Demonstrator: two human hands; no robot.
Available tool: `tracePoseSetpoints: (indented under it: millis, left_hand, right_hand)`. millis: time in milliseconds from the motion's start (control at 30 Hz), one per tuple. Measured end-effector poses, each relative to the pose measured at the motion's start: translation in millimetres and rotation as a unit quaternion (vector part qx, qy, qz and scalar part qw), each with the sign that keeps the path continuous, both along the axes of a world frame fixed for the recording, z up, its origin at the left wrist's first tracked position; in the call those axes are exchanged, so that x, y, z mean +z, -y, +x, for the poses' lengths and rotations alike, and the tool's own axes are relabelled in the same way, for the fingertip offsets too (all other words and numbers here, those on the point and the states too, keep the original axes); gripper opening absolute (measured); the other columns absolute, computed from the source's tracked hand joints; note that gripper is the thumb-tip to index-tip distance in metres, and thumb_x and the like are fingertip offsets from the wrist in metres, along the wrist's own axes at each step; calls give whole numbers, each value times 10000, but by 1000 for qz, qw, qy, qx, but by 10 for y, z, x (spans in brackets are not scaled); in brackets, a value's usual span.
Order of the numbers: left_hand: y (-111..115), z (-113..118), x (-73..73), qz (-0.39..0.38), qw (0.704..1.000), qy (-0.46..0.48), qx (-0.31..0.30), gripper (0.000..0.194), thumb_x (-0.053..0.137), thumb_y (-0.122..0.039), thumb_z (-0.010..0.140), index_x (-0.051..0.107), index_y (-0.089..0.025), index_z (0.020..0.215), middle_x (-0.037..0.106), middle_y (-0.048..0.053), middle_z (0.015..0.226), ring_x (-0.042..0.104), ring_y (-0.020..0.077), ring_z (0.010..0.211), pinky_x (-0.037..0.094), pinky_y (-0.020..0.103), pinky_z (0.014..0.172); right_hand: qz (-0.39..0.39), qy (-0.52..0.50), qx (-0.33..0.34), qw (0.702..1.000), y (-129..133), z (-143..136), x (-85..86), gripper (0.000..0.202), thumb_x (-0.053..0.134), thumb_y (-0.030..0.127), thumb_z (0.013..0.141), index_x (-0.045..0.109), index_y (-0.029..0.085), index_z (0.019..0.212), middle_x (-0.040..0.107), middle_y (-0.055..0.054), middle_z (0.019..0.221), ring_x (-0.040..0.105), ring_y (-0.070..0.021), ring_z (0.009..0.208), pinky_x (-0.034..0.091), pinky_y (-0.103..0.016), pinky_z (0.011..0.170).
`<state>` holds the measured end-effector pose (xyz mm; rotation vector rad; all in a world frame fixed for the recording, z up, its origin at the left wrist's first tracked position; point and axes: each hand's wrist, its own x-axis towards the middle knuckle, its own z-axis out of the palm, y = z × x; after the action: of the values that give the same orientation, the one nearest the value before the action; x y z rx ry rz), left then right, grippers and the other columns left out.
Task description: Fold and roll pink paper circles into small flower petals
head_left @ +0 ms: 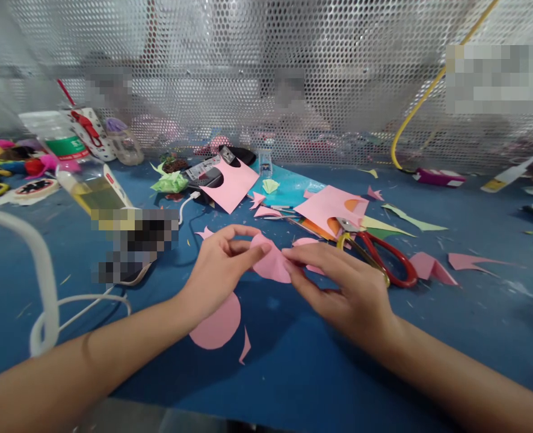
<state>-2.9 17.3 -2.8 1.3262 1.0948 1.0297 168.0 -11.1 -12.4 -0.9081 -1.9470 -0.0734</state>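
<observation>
A creased piece of pink paper [271, 263] is held up between both hands over the blue table. My left hand [224, 264] pinches its left side between thumb and fingers. At its right edge, my right hand [338, 282] has thumb and fingertips closed on the same paper. Below my left wrist a flat pink paper circle [219, 323] lies on the table, partly covered by the forearm. Beside it rests a thin pink scrap [245, 346]. Another pink piece [306, 242] lies behind my right fingers, partly hidden.
Red-handled scissors [390, 258] lie beyond my right hand, near cut pink sheets [230, 183] and a blue sheet [289, 183]. Bottles [90, 180] and a white tube [41, 270] stand at left. A perforated metal screen [248, 78] rises behind the table [451, 325].
</observation>
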Motion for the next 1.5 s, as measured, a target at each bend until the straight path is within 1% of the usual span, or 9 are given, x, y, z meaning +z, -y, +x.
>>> tracePoseSetpoints:
  millis: [100,233,400,500,600,833,933,1200,1500]
  left_hand:
    - [13,-13,0,59,997,-41,18,277,677,-343,699,555,-184,889,603,-38,556,444,54,438,304,158,399]
    - [25,-8,-26,132,989,-57,33,266,657,-308,725,479,-208,895,473,-99,424,386,50,370,266,161,370]
    - [18,2,-76,231,967,-94,59,209,641,-272,739,462,-178,686,530,-65,472,525,72,460,411,172,453]
    - [26,-1,-74,273,954,-107,57,81,627,-214,748,559,-171,748,650,-23,631,607,90,548,476,176,498]
    - [43,-13,-61,346,922,-163,55,102,620,-191,753,627,-172,853,704,10,784,648,103,639,506,164,524]
    - [63,-47,-88,538,798,-269,27,274,561,-108,779,591,-140,1049,706,31,938,661,110,793,538,178,702]
    - [80,-51,-98,562,775,-288,8,301,546,-97,779,565,-134,1077,699,38,964,659,124,836,535,211,754]
    - [170,-35,-61,394,862,-312,-67,348,469,-160,833,500,-206,1177,673,7,1046,654,126,863,519,218,757]
    - [159,-35,-20,333,892,-298,-64,206,526,-215,815,632,-243,990,707,-33,848,648,112,689,464,187,658]
  right_hand:
    - [-38,-17,-32,999,19,-22,0,221,609,130,739,598,241,930,696,5,807,652,-140,675,548,-252,621]
    - [-85,-81,-58,991,18,-33,0,205,645,187,722,606,224,921,682,16,732,646,-125,594,557,-253,613]
    - [-73,-91,-58,991,15,-41,-22,246,667,169,704,591,222,933,685,21,753,651,-112,603,562,-228,626]
    - [-38,-53,-55,996,22,-38,-34,273,661,152,711,573,237,955,694,18,796,658,-124,636,558,-231,628]
    - [15,7,-33,999,25,-20,-20,278,631,119,737,554,249,971,697,18,821,658,-127,664,549,-236,649]
    - [34,87,34,995,5,28,-14,287,588,66,760,533,203,1006,678,-21,903,635,-124,815,508,-225,758]
    - [43,121,41,991,-3,39,-32,274,578,65,758,522,187,996,670,-44,920,630,-141,838,502,-245,776]
    - [-10,105,31,994,31,5,-13,347,508,68,775,472,280,1048,678,-6,949,657,-158,779,528,-272,701]
    - [-78,-10,12,997,55,-36,16,213,567,93,753,546,258,886,676,17,820,646,-144,742,537,-267,681]
